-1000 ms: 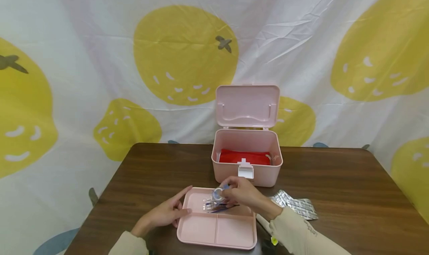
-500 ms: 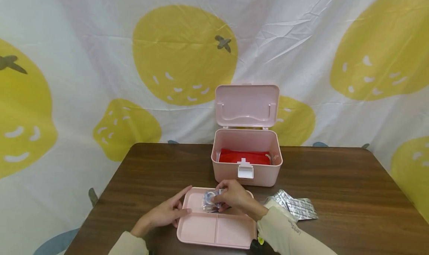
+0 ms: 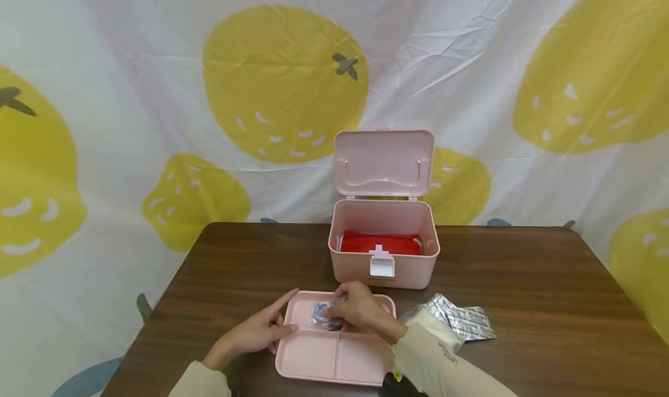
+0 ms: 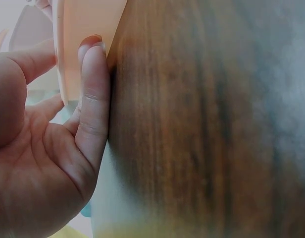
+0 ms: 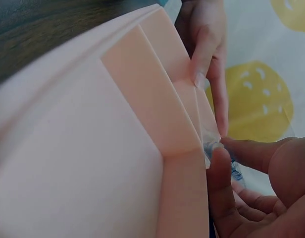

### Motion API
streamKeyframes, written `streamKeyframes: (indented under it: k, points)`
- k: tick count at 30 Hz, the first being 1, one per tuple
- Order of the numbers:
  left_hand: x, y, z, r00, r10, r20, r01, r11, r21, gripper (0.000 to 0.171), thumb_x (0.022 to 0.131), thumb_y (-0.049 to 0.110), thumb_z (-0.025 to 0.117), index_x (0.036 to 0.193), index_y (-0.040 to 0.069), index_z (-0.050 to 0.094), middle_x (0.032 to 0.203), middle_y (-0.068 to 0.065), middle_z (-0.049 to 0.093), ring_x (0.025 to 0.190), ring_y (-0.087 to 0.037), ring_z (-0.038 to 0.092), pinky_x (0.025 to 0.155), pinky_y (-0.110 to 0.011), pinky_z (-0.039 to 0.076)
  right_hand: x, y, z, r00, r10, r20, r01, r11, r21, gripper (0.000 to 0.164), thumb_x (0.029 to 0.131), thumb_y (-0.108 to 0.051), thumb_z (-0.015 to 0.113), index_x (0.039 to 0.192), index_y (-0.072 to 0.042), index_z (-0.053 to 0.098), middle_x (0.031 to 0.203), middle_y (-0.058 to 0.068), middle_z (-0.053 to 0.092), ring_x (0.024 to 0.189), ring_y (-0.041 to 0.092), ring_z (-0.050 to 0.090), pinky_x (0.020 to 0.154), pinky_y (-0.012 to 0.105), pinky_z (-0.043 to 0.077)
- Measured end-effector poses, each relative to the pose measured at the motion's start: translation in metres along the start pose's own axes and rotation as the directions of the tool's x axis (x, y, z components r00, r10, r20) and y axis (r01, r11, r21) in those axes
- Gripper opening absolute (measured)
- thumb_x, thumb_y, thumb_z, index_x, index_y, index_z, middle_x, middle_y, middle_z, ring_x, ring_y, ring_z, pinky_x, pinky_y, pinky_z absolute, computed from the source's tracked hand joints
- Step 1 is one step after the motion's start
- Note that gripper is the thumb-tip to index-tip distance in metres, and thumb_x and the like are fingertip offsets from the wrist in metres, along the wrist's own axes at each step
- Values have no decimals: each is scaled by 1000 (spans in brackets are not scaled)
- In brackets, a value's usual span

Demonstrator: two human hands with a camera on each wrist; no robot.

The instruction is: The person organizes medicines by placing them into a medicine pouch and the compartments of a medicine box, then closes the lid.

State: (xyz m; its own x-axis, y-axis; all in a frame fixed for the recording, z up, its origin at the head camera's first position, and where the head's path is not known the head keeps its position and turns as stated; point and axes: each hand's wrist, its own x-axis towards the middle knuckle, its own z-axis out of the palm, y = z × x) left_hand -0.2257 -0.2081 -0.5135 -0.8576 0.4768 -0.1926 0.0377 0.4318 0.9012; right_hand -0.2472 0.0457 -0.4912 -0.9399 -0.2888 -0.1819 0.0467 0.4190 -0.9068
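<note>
A pink divided tray [image 3: 307,356] lies near the front of the table. My left hand [image 3: 256,332] holds its left edge; in the left wrist view the thumb reaches over the rim and fingers touch the outer wall. Over the tray's long back compartment, my right hand [image 3: 359,307] pinches a clear packet [image 3: 323,314] with a blue and white ring-shaped item inside. In the right wrist view, thumb and fingers meet at this packet [image 5: 236,171], partly hidden by the compartment wall. Whatever lies under the packet is mostly covered.
Behind the tray stands a pink box [image 3: 360,269] with its lid [image 3: 384,162] raised and a red pouch [image 3: 373,243] inside. Silver blister packs [image 3: 470,322] and a white wrapped bundle [image 3: 439,330] lie to the right. A lemon-print cloth [image 3: 287,83] hangs behind the table.
My right hand has moved left and slightly down, bringing the packet lower into the back compartment. The white bundle shows more behind the right sleeve. My left hand has stayed at the tray.
</note>
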Motion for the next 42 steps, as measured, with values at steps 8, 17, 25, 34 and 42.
streamKeyframes:
  k: [8, 17, 25, 34, 42]
  points:
    - [1, 2, -1, 1000, -10, -1, 10, 1000, 7, 78, 96, 23, 66, 159, 22, 20, 81, -7, 52, 58, -15, 58, 51, -30, 54, -1, -6, 2, 1000, 19, 12, -18, 999, -34, 25, 81, -15, 81, 96, -1, 67, 69, 10, 64, 45, 13, 53, 45, 24, 51]
    - [1, 3, -2, 1000, -1, -11, 1, 1000, 6, 78, 96, 23, 66, 159, 21, 19, 80, -7, 52, 58, -16, 58, 51, -32, 54, -4, -10, -5, 999, -38, 20, 38, 999, -14, 27, 83, -13, 79, 101, 3, 68, 69, 13, 65, 44, 12, 54, 46, 25, 52]
    - [-1, 1, 0, 1000, 2, -2, -2, 1000, 8, 79, 96, 24, 66, 159, 20, 19, 81, -8, 52, 60, -16, 60, 53, -32, 55, -11, -9, -17, 995, -95, 29, 95, 995, -10, 19, 83, -12, 78, 95, 0, 69, 71, 16, 65, 47, 12, 55, 48, 30, 54]
    - [-1, 0, 0, 1000, 2, -6, -1, 1000, 8, 79, 96, 24, 67, 159, 20, 20, 81, -7, 51, 59, -15, 59, 51, -31, 54, -23, -6, -34, 986, -147, 84, 150, 988, -34, 17, 84, -16, 79, 88, -4, 69, 74, 13, 66, 48, 14, 58, 48, 31, 54]
    - [-1, 1, 1, 1000, 3, -2, -3, 1000, 1, 79, 96, 22, 66, 159, 19, 18, 80, -8, 52, 61, -17, 58, 52, -32, 54, -33, -1, -46, 978, -178, 108, 183, 982, -39, 15, 82, -15, 79, 85, -3, 70, 70, 14, 66, 47, 11, 56, 43, 29, 50]
